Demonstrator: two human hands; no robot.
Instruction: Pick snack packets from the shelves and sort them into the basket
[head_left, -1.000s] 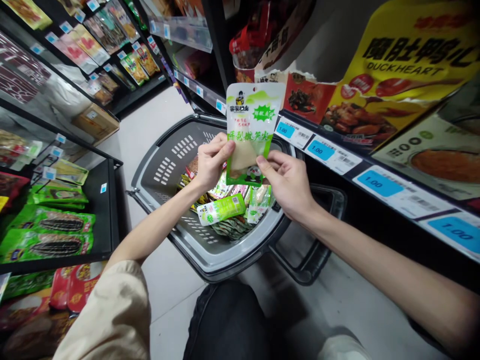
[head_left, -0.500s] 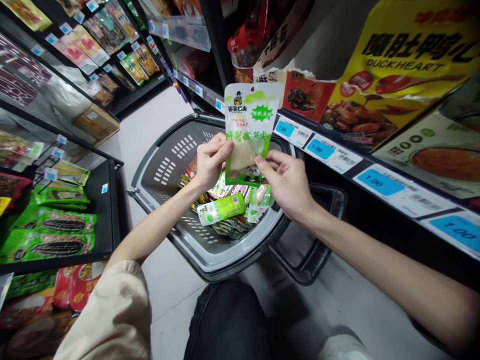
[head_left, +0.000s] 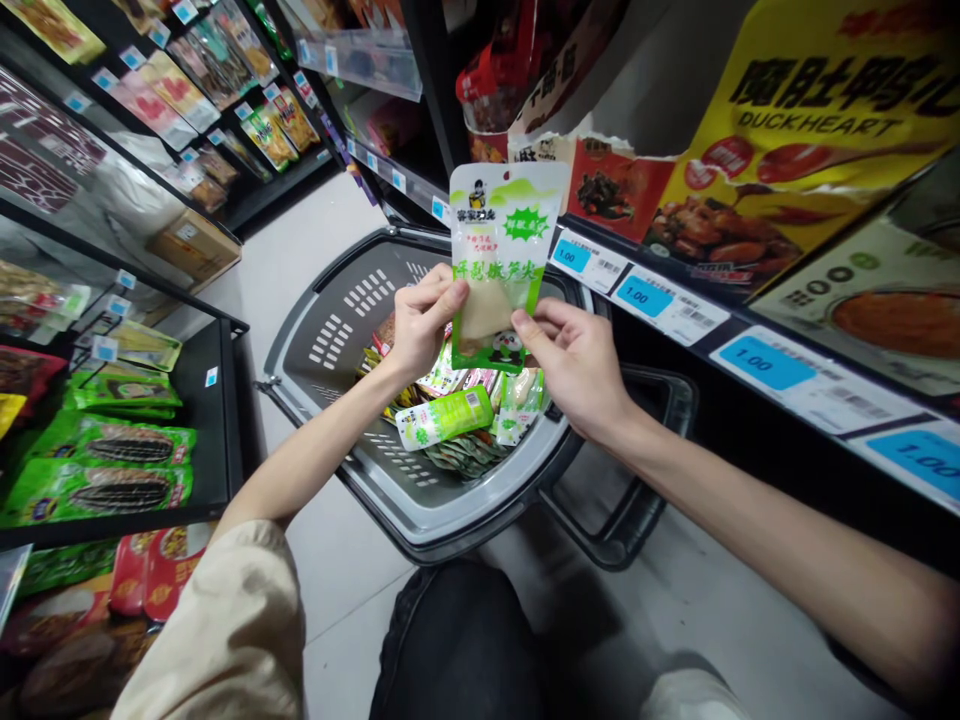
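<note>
Nearly upright over a gray basket (head_left: 431, 515), a green-and-white pouch (head_left: 510, 235) spans two pinches — left hand (head_left: 424, 320) clamped, thumb against fingers, on its left edge, right hand (head_left: 574, 355) likewise lower right — its long axis rising past the fingers, neither hand nearer.

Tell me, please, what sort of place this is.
Probably a grocery shop's snack aisle: price labels reading 1.00 run in a row, a yellow package marked DUCKHEART stands above them, and a shopping basket holds food packets.
</note>
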